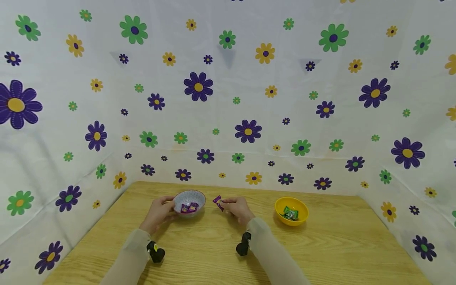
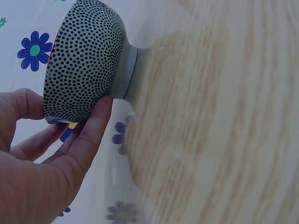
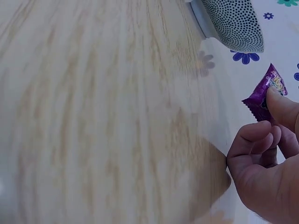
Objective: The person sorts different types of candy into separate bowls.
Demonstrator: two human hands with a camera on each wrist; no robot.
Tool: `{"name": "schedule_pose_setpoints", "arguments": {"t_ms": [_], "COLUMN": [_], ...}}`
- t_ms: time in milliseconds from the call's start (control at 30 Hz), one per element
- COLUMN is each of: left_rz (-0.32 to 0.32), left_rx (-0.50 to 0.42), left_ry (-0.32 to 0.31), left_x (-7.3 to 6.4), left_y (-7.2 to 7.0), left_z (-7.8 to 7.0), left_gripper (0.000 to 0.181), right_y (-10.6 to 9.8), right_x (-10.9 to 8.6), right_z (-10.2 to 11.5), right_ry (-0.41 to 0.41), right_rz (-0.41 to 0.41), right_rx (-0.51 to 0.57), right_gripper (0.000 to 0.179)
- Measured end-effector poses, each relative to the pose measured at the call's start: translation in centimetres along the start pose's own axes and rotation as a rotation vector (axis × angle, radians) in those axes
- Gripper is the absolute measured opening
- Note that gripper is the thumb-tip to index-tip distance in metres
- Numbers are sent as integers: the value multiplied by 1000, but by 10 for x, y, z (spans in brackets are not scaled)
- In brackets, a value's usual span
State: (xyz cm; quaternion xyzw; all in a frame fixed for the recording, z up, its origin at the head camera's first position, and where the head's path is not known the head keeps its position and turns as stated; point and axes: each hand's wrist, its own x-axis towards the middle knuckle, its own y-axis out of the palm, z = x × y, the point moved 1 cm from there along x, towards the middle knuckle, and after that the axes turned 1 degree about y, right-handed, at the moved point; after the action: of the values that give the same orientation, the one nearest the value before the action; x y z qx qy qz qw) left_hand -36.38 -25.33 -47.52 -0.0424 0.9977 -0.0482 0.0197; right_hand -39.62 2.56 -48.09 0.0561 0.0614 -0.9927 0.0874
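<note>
My left hand (image 1: 156, 214) grips the left side of a dotted bowl (image 1: 189, 196). In the left wrist view its thumb is at the rim of the bowl (image 2: 84, 65), with fingers against the underside near the foot. Purple-wrapped candies (image 1: 189, 208) lie inside the bowl. Just right of it, my right hand (image 1: 241, 209) pinches another purple-wrapped candy (image 1: 217, 202) between thumb and fingers. The right wrist view shows this candy (image 3: 261, 95) held above the table, a short way from the bowl, with the other fingers curled.
A yellow bowl (image 1: 304, 215) with green-wrapped candies (image 1: 290, 213) stands on the wooden table (image 1: 199, 249), right of my right hand. Flower-printed white cloth (image 1: 228, 114) rises behind the table and along both sides. Black devices (image 1: 156, 253) are strapped to both wrists.
</note>
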Motion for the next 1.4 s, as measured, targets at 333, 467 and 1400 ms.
{"name": "schedule_pose_setpoints", "arguments": {"t_ms": [333,467,1400], "left_rz": [5,10,7], "left_rx": [16,11,11], "left_ry": [-5,-4,-3], "left_x": [-1,0,-2], "left_y": [0,0,0], "left_z": [-3,-3,-3], "left_gripper": [38,39,37], "right_y": [6,11,75], "right_x": [1,3,-3], "right_z": [3,4,40], "right_ry": [-12,1,-55], "right_rz": [18,29,80], "right_rx": [-24,-9,86], "right_gripper": [26,30,20]}}
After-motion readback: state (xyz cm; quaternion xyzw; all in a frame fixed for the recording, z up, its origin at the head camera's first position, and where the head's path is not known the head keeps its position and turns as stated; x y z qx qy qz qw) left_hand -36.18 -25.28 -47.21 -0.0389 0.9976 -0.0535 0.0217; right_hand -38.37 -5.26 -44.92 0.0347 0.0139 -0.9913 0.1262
